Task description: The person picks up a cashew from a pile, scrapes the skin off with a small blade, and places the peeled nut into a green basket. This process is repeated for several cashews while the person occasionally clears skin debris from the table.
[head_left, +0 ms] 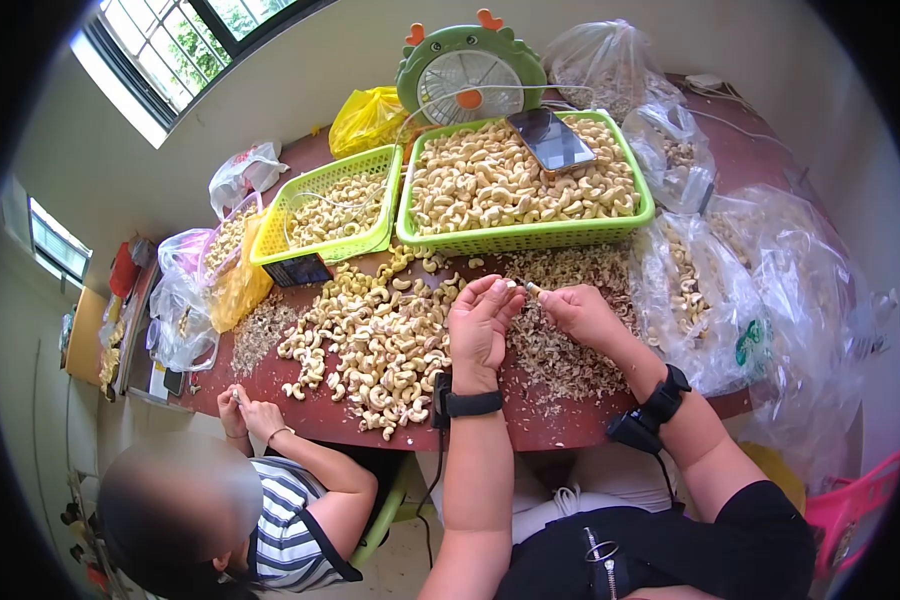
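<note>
My left hand [480, 325], palm turned up, pinches a cashew nut [511, 284] between thumb and fingertips. Close by on its right, my right hand [580, 315] is closed on a small, short tool with a tan end [535, 290]; its blade, if any, is too small to make out. Both hands are above the table's near half. A heap of loose cashews [395, 340] lies left of my left hand. Under and around my hands spread thin flakes of cashew skin [560, 365].
Behind my hands stand a green basket of cashews [425, 240] with a phone [550, 140] on top and a yellow-green basket [270, 248]. Clear plastic bags [715, 300] crowd the right. A green fan [470, 80] stands behind. Another person's hands [253, 412] work at left.
</note>
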The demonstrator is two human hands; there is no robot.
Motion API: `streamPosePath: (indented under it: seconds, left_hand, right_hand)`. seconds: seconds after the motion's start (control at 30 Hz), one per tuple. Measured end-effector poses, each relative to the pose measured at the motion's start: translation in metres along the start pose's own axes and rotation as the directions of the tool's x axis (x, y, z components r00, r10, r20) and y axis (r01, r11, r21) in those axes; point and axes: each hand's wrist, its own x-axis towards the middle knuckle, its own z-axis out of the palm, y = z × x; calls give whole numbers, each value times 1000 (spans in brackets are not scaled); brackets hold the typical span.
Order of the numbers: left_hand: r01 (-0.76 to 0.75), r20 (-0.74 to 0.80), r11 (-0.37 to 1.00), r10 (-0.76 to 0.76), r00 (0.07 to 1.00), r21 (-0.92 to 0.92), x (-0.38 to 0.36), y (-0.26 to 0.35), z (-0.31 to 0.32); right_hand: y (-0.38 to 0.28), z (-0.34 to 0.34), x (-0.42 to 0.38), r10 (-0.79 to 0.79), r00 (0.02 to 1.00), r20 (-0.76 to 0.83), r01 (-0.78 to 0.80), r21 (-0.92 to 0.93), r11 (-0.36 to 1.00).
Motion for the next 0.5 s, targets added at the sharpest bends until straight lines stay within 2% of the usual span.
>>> streamPosePath:
  seconds: [0.03,0.17,0.23,0.4,0.47,0.5]
  left_hand:
    - [-48,-14,999,47,999,-13,0,0,1]
    - [1,-26,999,0,1000,39,-6,4,6]
    - [-31,44,999,32,999,-19,-5,1,4]
    - [-44,91,996,51,995,-74,-4,-2,2]
    - [-52,201,992,74,977,-117,-4,-2,1]
    - [-51,202,992,74,977,-115,-5,-1,2]
  right_hand:
    - [-1,0,0,-8,1000,-1,8,13,1000]
    - [0,0,-1,-33,999,-22,34,39,999]
    - [-2,0,-2,-45,999,-14,46,61,997]
    - [-7,-3,-3,-29,999,34,25,122,992]
    - [-12,-4,-6,-17,998,56,8,158,987]
    - [-18,-3,-8,-4,996,85,-11,180,984]
